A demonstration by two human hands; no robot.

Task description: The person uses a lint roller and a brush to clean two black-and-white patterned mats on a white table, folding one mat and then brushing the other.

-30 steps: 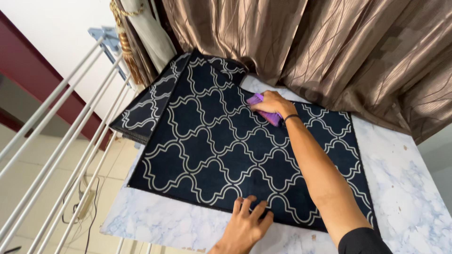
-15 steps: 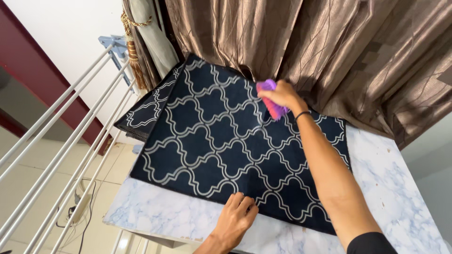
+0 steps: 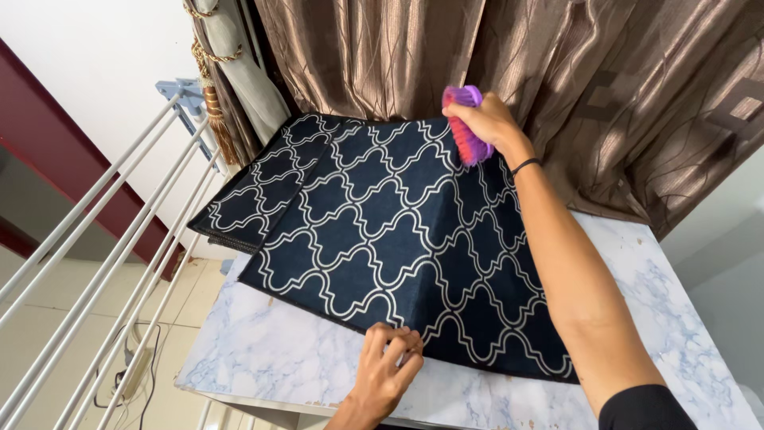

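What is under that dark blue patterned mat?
The mat lies on a white-and-blue marbled tabletop, visible along its near and right edges. Its far left part overhangs the table. What lies under its middle is covered.
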